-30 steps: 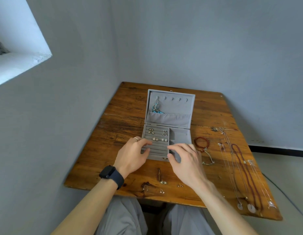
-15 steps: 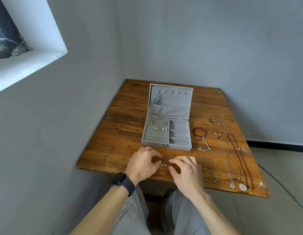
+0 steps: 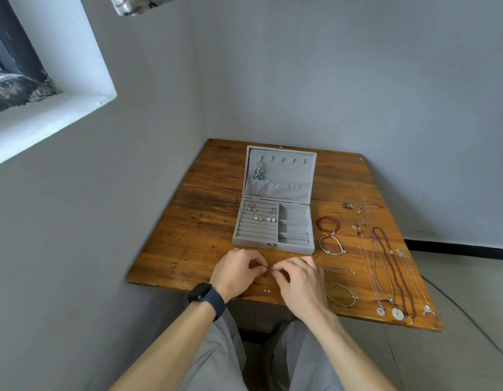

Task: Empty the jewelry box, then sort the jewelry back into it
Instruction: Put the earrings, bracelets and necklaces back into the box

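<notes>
The grey velvet jewelry box (image 3: 274, 244) stands open in the middle of the wooden table (image 3: 194, 238). Several earrings (image 3: 261, 213) sit in its left ring rows, and a blue-and-silver piece (image 3: 258, 173) hangs in the lid. In front of the box my left hand (image 3: 239, 273) and my right hand (image 3: 297, 277) meet fingertip to fingertip. Together they pinch a small dark earring (image 3: 270, 270) just above the tabletop. Another tiny earring (image 3: 266, 289) lies between my wrists.
Right of the box lie a red bead bracelet (image 3: 328, 224), a silver bangle (image 3: 332, 246), two thin bracelets (image 3: 342, 294) and several long necklaces (image 3: 385, 263) reaching the front edge. Walls close in at the left and back. My knees are under the table's front edge.
My hands came back from the box's ring rows to the table's front edge and now pinch a small earring between them. The camera tilted up and back.
</notes>
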Available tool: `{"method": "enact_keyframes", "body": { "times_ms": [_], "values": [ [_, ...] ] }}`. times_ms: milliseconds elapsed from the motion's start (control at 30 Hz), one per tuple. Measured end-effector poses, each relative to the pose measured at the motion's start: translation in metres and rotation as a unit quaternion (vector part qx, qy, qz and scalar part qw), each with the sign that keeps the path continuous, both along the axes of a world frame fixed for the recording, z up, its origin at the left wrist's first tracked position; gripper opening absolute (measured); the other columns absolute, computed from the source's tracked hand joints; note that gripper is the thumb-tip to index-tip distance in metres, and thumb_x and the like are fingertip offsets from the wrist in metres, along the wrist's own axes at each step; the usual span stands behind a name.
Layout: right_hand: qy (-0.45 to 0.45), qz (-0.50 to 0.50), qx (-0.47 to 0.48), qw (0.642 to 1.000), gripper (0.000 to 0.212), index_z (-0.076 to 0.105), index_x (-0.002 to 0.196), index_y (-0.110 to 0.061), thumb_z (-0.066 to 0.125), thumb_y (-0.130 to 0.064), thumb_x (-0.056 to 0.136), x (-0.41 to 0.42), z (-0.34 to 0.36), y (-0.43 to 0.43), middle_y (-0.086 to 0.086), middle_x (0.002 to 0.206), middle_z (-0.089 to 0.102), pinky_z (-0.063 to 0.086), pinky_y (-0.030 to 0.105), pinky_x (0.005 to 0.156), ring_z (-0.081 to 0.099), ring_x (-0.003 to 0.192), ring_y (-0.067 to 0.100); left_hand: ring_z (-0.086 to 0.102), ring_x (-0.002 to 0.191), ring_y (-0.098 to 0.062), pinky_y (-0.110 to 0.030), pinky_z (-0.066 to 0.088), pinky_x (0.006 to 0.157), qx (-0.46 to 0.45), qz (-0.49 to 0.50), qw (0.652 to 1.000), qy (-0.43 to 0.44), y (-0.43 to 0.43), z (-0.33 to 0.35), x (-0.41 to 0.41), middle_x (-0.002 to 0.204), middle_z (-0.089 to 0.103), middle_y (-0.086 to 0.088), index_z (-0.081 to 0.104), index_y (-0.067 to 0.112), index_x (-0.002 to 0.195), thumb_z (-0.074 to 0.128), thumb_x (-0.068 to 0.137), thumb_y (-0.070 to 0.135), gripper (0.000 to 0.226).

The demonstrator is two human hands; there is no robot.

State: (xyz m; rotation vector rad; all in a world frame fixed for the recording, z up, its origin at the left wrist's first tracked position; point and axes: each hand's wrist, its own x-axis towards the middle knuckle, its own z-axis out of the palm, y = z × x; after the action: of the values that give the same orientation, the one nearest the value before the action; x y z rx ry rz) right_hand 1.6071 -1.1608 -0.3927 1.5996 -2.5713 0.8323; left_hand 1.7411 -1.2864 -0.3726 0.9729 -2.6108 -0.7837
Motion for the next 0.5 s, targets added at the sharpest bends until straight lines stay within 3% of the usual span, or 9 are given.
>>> {"method": "enact_keyframes", "body": {
  "times_ms": [133,300,400,500],
  "values": [
    [0.004,-0.002,-0.032,0.999,0.006,0.069,0.096,-0.034,0.064,-0.035,0.093,-0.008,0.01,-0.006,-0.019,0.098,0.068,0.041,0.033,0.075,0.053,0.099,0.011,0.062,0.098,0.002,-0.026,0.055,0.089,0.051,0.027,0.997,0.051,-0.02,0.01,0.005,0.102,0.07,0.018,0.074,0.034,0.105,0.067,0.093,0.033,0.014],
    [-0.01,0.005,-0.053,0.999,0.007,0.067,0.099,-0.028,0.062,-0.028,0.095,-0.023,0.019,-0.022,-0.014,0.099,0.069,0.049,0.034,0.078,0.054,0.098,0.013,0.06,0.101,0.006,-0.004,0.042,0.084,0.058,0.061,0.992,0.096,-0.054,0.021,0.009,0.106,0.069,0.02,0.074,0.032,0.111,0.067,0.095,0.028,0.018],
    [-0.037,0.01,-0.048,0.998,0.008,0.065,0.102,-0.025,0.058,-0.026,0.097,-0.035,0.018,-0.034,-0.01,0.101,0.069,0.051,0.03,0.079,0.057,0.097,0.013,0.059,0.097,0.009,-0.008,0.044,0.086,0.051,0.069,0.992,0.091,-0.073,0.026,0.006,0.104,0.068,0.021,0.074,0.031,0.11,0.066,0.096,0.022,0.019],
    [-0.094,0.012,-0.037,0.995,0.008,0.062,0.105,-0.025,0.056,-0.028,0.099,-0.043,0.013,-0.041,-0.012,0.104,0.066,0.053,0.026,0.08,0.06,0.096,0.008,0.058,0.095,0.008,-0.006,0.042,0.078,0.06,0.085,0.991,0.08,-0.09,0.03,-0.005,0.1,0.067,0.021,0.071,0.032,0.109,0.067,0.095,0.023,0.018]
  ]
}}
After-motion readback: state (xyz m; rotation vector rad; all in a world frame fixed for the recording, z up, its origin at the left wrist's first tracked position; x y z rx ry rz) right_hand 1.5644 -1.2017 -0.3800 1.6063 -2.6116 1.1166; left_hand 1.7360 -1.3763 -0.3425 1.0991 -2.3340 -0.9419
